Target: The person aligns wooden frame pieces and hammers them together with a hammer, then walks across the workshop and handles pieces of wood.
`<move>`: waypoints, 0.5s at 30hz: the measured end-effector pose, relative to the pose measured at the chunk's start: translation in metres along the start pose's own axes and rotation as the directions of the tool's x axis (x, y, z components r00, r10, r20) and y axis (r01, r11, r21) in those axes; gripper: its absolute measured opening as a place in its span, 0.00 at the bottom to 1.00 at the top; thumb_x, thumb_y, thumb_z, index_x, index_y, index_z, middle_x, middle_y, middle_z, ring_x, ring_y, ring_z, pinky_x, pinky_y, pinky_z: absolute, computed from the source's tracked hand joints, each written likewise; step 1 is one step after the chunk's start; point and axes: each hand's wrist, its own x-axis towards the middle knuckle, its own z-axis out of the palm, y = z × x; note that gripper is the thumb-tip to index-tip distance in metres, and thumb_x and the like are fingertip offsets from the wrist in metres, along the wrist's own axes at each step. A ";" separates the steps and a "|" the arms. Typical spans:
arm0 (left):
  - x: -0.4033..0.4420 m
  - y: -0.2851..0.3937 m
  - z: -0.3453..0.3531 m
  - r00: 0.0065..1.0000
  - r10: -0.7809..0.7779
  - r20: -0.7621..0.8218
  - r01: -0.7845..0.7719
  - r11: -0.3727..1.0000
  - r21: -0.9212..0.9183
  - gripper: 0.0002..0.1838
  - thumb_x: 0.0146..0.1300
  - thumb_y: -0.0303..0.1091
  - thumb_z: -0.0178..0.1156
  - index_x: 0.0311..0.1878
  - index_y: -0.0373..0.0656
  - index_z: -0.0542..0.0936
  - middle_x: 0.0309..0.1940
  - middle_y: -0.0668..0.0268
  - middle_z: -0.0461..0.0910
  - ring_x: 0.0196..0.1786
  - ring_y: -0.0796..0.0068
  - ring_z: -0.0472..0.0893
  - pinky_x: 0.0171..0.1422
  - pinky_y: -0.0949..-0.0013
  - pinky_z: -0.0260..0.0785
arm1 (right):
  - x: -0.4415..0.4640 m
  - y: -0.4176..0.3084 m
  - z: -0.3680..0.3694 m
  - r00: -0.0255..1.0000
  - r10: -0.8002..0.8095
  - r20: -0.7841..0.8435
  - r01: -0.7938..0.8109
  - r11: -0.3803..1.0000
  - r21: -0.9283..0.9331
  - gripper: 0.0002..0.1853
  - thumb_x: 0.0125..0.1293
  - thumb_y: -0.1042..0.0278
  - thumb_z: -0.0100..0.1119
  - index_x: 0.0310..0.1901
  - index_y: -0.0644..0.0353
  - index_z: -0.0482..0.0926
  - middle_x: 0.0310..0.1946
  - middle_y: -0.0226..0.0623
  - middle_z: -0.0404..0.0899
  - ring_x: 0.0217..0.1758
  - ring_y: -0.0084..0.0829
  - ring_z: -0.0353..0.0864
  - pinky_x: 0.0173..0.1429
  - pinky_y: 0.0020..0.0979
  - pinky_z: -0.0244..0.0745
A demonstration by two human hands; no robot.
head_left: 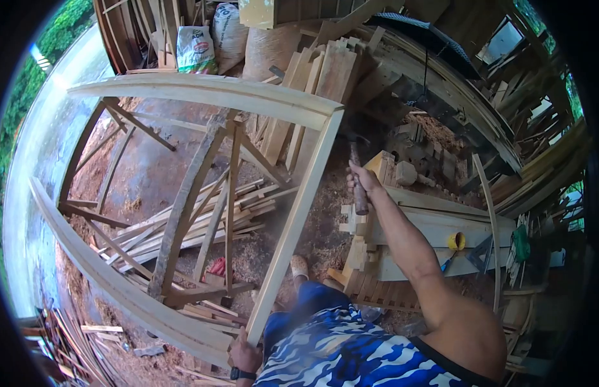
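A large wooden frame of pale planed boards lies across rough wooden trestles. At the frame's near corner, my left hand is closed around the end of the crosspiece, with a dark watch on the wrist. My right hand grips a hammer by its handle, held out to the right of the frame and apart from it. The hammer's head points away from me and is dark and hard to make out against the shadow. The far right corner joint of the frame is in plain view.
Right of me, a stack of notched timbers carries a yellow cup-like object and a set square. Wood strips lie under the frame on the shavings-covered ground. Sacks and planks stand behind; an open umbrella is at the back right.
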 end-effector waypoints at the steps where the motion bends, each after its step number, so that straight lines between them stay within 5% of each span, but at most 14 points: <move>1: 0.001 -0.001 0.000 0.999 -0.030 0.037 0.031 0.999 -0.016 0.38 0.49 0.39 0.69 0.63 0.35 0.67 0.43 0.44 0.80 0.42 0.43 0.81 0.44 0.48 0.74 | 0.004 -0.002 -0.002 0.998 -0.056 -0.013 0.056 0.998 -0.032 0.19 0.65 0.49 0.63 0.36 0.56 0.71 0.21 0.28 0.70 0.18 0.24 0.72 0.23 0.30 0.72; 4: -0.002 0.016 -0.021 0.972 -0.167 0.167 0.172 0.985 -0.018 0.39 0.48 0.37 0.69 0.64 0.34 0.67 0.45 0.45 0.79 0.45 0.43 0.80 0.46 0.49 0.74 | 0.015 0.012 0.000 0.996 -0.086 -0.035 0.085 0.996 -0.028 0.20 0.64 0.47 0.63 0.37 0.56 0.71 0.21 0.28 0.70 0.18 0.23 0.72 0.24 0.29 0.72; 7: 0.003 0.018 -0.017 0.978 -0.161 0.130 0.171 0.983 -0.070 0.39 0.43 0.30 0.66 0.63 0.34 0.68 0.45 0.45 0.79 0.45 0.42 0.80 0.48 0.50 0.73 | 0.018 0.004 0.014 0.991 -0.125 -0.057 0.122 0.991 -0.054 0.20 0.64 0.47 0.63 0.39 0.53 0.69 0.24 0.27 0.70 0.22 0.20 0.72 0.27 0.28 0.72; 15: 0.006 0.034 -0.022 0.992 -0.122 0.023 0.124 0.983 -0.132 0.39 0.44 0.31 0.71 0.61 0.30 0.69 0.41 0.44 0.80 0.42 0.42 0.80 0.46 0.50 0.73 | 0.018 -0.007 -0.007 0.993 -0.113 -0.018 0.112 0.992 -0.057 0.20 0.64 0.47 0.62 0.40 0.57 0.73 0.24 0.28 0.72 0.20 0.21 0.72 0.25 0.29 0.73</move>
